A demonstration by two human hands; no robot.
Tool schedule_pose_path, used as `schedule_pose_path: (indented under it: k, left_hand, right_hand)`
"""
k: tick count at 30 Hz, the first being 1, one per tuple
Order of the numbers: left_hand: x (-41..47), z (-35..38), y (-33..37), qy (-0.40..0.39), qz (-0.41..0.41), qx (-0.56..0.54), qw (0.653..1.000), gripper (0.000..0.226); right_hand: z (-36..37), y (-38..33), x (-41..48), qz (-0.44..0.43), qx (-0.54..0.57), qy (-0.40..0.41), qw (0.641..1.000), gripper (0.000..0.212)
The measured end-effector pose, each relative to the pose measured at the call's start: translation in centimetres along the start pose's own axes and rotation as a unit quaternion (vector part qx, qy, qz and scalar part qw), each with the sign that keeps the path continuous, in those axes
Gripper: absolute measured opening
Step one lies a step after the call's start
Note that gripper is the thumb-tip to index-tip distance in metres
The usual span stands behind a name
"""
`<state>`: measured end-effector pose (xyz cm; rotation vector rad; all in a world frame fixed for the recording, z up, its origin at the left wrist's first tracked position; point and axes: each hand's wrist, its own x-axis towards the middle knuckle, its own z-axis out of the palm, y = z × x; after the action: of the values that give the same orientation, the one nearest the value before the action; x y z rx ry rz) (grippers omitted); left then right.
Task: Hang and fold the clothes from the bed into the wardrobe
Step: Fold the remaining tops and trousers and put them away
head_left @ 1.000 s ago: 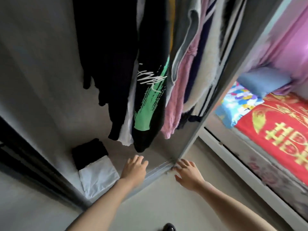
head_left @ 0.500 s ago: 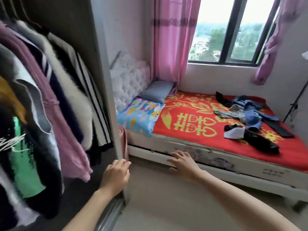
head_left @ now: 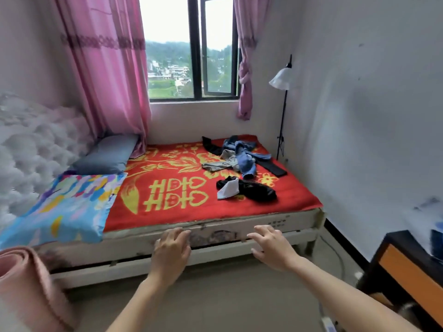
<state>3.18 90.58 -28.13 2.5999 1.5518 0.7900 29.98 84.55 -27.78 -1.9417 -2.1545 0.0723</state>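
— Gone from view since the frame before was the wardrobe; what filled its place?
— Bed (head_left: 287, 222), seen side-on. Left hand (head_left: 171, 250) and right hand (head_left: 271, 248) hung empty before the bed's near edge, fingers loosely spread, holding nothing.
— Where were the clothes (head_left: 236, 161)?
— On the bed's far right part: black heap (head_left: 254, 191) nearer, stretched roughly along the near edge; blue-grey heap (head_left: 244, 152) behind it, by the bed's far right corner.
— Nearer hand?
— Right hand, I judged; the reach ran forward and rightward.
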Motion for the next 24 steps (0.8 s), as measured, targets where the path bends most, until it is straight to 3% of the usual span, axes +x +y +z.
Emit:
schedule_pose_path:
  k: [3,8,13,17,19,24]
  left_hand:
    - [2.9,2.6,1.1,-0.028,0.01,-0.035,0.999,0.03]
    - [7.4,6.9,1.8,-0.079,0.035,-0.075,0.993,0.033]
    - [11.5,11.3,-0.2,-0.124,0.038,-0.096,0.987,0.038]
    - [15.9,14.8,-1.1,-0.183,0.085,-0.103,0.974,0.037]
    - [18.4,15.9,-0.4,-0.201,0.121,-0.119,0.965,0.034]
    - [21.8,18.8,6.2,-0.252,0.257,-0.141,0.922,0.039]
  right_hand:
    - [-0.6,3.1,-0.2,0.067,-0.017,-0.002,0.998,0.053]
    - [1.3,6.5,-0.1,0.146,-0.017,-0.037,0.989,0.039]
    - [2.2,8.4,1.9,0.184,-0.045,0.019,0.982,0.059]
    - [3.6,9.8,3.6,0.244,-0.078,0.015,0.966,0.05]
    - [3.4,9.8,3.3,0.286,-0.107,0.022,0.952,0.047]
    - [2.6,8.9,-2.9,0.409,-0.167,0.138,0.887,0.036]
